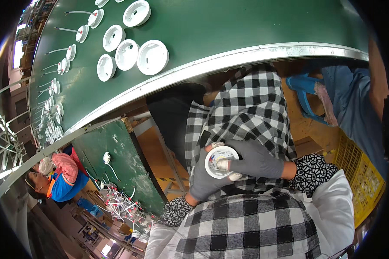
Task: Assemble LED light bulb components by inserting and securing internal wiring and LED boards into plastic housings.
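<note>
Above my lap, in grey gloves with white fingertips, both hands are closed on a white round lamp housing (209,167), shaped like a shallow cup. A pale round board with small coloured spots shows inside it. My left hand (206,181) wraps the housing from the left and below, fingertips at its far rim. From the right comes my right hand (257,160), its thumb reaching inside and pressing on the board. Its other fingers are partly hidden behind the housing.
Ahead is a green workbench (246,26) with a metal edge, bearing several white lamp housings (153,57) and rows of wired lamp parts (82,33). At left, a green side table (125,151) holds a wire pile (121,205). A yellow crate (363,181) stands right; a co-worker (67,179) sits left.
</note>
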The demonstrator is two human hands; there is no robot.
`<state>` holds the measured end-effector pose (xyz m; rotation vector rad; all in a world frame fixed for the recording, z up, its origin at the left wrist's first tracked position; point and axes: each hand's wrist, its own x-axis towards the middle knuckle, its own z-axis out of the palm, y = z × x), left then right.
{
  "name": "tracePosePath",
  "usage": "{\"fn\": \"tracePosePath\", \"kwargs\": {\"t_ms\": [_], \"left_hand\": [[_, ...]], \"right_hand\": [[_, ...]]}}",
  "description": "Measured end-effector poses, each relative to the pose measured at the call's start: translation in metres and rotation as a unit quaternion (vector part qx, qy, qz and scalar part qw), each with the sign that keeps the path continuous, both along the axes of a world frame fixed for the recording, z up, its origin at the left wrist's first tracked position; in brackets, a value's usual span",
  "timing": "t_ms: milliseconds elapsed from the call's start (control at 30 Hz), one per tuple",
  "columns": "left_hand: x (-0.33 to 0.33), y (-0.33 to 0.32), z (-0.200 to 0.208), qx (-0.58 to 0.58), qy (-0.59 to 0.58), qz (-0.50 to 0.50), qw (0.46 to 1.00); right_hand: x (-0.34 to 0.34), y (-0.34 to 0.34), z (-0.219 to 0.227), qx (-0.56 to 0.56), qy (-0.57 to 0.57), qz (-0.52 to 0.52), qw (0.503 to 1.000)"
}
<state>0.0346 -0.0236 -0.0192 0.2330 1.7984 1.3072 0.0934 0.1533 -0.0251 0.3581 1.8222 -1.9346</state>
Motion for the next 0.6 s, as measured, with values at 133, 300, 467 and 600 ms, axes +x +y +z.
{"fn": "tracePosePath", "kwargs": {"t_ms": [133, 300, 467, 600], "left_hand": [[0.001, 0.001, 0.001, -0.005, 0.012, -0.01, 1.0], [0.001, -0.004, -0.001, -0.031, 0.098, -0.057, 0.993], [0.01, -0.006, -0.003, -0.037, 0.021, -0.016, 0.999], [0.009, -0.003, -0.001, 0.002, -0.027, 0.033, 0.999]], "right_hand": [[-0.002, 0.001, 0.005, -0.012, -0.002, -0.005, 1.0], [0.006, -0.012, -0.007, 0.034, 0.058, -0.081, 0.994], [0.008, -0.01, -0.001, 0.031, 0.033, -0.058, 0.997], [0.007, -0.008, -0.003, 0.022, 0.041, -0.051, 0.998]]}}
